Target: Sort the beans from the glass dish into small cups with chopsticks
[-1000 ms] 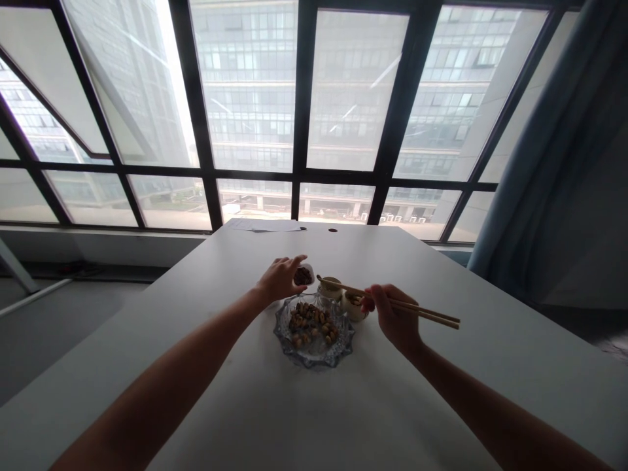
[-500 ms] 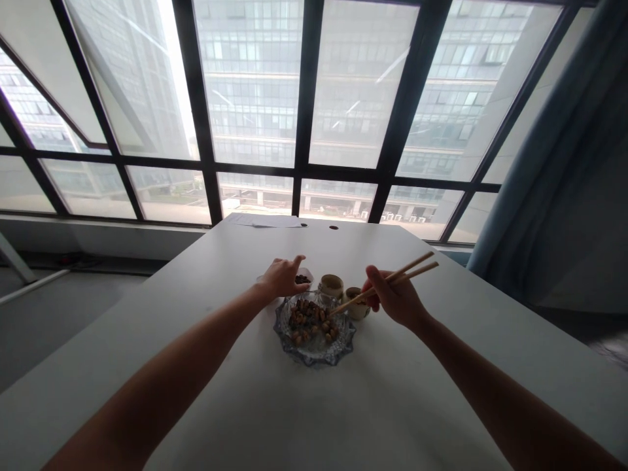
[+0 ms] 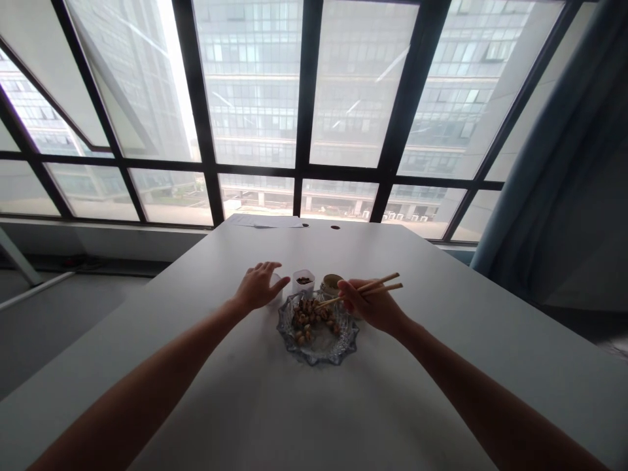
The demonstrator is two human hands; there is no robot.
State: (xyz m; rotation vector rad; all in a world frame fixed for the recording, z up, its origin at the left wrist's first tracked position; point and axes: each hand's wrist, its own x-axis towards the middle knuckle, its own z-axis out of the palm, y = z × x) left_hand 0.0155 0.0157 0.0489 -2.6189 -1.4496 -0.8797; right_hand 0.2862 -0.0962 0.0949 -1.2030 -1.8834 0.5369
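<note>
My right hand (image 3: 370, 304) is closed round a pair of wooden chopsticks (image 3: 380, 286), whose tips reach into brown nut-like pieces (image 3: 305, 315) in a scalloped glass bowl (image 3: 347, 350). To the left, my left hand (image 3: 260, 286) has its fingers apart and holds nothing; it is at a whitish translucent container (image 3: 279, 288), mostly hidden behind it. Behind the bowl stand a clear cup (image 3: 296, 286) with small dark pieces inside and a yellowish round jar (image 3: 331, 282). Another jar, beside that one, is hidden by my right hand.
White papers (image 3: 265, 222) lie at the far edge of the white table (image 3: 304, 405), close to two dark round holes. Beyond are large windows with dark frames (image 3: 260, 171). A blue-grey curtain (image 3: 530, 163) hangs at the right.
My left hand has moved left, uncovering the cup of dark pieces. My right hand and the chopsticks have shifted left, now covering the right-hand jar.
</note>
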